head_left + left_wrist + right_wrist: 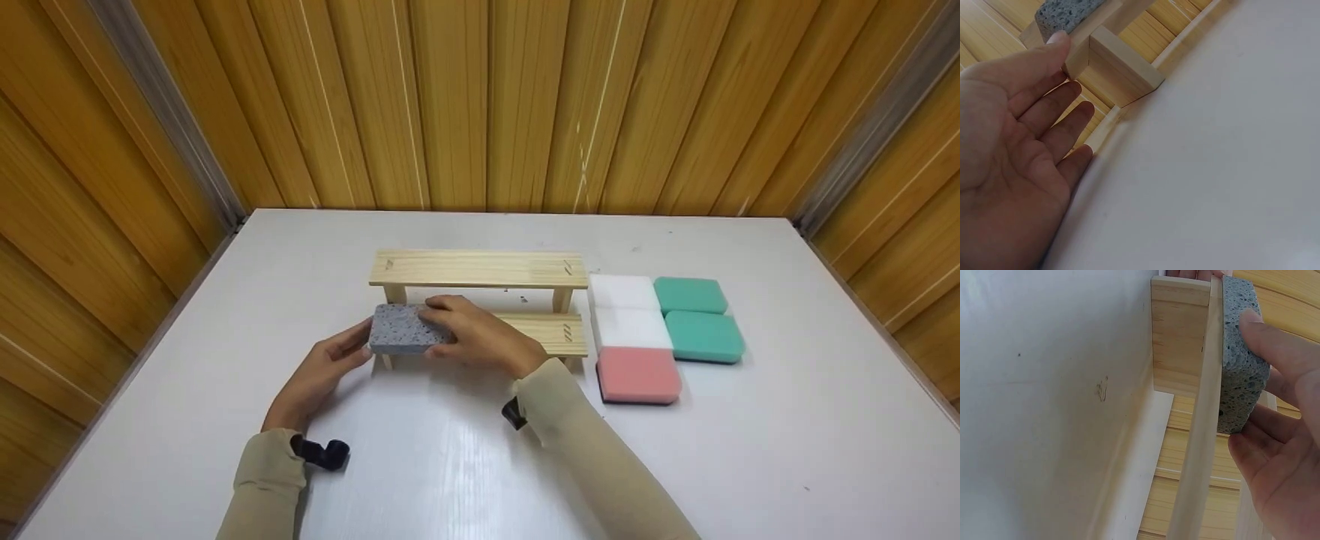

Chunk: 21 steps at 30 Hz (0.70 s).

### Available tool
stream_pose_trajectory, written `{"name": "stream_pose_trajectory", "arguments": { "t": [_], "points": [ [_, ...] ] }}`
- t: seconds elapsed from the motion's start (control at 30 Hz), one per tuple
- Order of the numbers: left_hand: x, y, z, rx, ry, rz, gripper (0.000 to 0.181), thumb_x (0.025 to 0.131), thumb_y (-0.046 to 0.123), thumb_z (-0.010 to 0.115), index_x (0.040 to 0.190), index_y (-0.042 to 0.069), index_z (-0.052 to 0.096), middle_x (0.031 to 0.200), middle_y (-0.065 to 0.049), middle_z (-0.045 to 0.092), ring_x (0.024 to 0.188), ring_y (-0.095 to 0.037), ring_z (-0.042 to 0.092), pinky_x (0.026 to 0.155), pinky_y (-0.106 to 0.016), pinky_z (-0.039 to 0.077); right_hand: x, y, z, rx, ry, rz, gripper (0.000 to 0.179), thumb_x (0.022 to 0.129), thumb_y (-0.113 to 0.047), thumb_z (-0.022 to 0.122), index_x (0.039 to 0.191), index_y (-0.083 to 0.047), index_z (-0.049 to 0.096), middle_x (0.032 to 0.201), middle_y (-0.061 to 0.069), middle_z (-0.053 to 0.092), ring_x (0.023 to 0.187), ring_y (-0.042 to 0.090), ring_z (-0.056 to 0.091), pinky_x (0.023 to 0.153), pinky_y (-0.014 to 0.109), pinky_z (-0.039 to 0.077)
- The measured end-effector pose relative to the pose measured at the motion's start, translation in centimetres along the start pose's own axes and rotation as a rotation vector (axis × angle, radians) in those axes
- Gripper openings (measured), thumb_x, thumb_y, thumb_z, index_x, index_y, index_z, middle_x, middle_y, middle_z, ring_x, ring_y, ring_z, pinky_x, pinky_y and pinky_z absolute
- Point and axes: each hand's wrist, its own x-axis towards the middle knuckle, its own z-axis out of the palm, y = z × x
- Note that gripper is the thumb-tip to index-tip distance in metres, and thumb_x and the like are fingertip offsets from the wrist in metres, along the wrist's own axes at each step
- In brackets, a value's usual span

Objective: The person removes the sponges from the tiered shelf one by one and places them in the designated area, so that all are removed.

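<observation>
A grey speckled sponge [397, 328] lies flat on the left end of the lower step of a pale wooden two-step rack [544, 335]. My right hand [484, 337] grips the sponge at its right end, with the thumb [1251, 318] on the near side and the fingers round the far side. At the left end of the step is my left hand [319, 371], its fingers loosely extended beside the rack's end. In the left wrist view its thumb tip [1059, 38] touches or nearly touches the sponge's corner; which one I cannot tell.
Right of the rack, two white sponges [630, 328] lie in line with a dark-backed pink sponge [640, 373]. Two green sponges [703, 335] sit beside them. The rack's upper step [480, 268] stands behind the lower one. Wood-patterned walls [517, 105] border the white table [187, 360].
</observation>
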Motion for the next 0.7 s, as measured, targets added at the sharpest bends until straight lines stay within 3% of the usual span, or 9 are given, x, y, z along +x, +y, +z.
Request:
{"name": "stream_pose_trajectory", "arguments": {
  "t": [0.37, 0.7],
  "points": [
    [0.2, -0.1, -0.1, -0.014, -0.008, 0.007, 0.064, 0.093, 0.030, 0.063, 0.149, 0.015, 0.035, 0.155, -0.001, 0.034, 0.146, -0.020, 0.027, 0.120, -0.038, 0.024, -0.5, -0.2, -0.3, -0.046, -0.005, 0.001, 0.059, 0.088, -0.030, 0.070, 0.140, -0.010, 0.051, 0.153, 0.014, 0.036, 0.141, 0.027, 0.036, 0.118, 0.036, 0.031],
    [0.2, -0.1, -0.2, -0.041, -0.020, 0.011, 0.064, 0.093, 0.028, 0.063, 0.149, 0.014, 0.035, 0.155, -0.002, 0.034, 0.145, -0.018, 0.027, 0.119, -0.038, 0.023, -1.2, 0.4, -0.6, -0.050, 0.014, -0.068, 0.055, 0.087, -0.029, 0.072, 0.136, -0.008, 0.055, 0.146, 0.016, 0.046, 0.135, 0.029, 0.042, 0.115, 0.039, 0.036]
  ]
}}
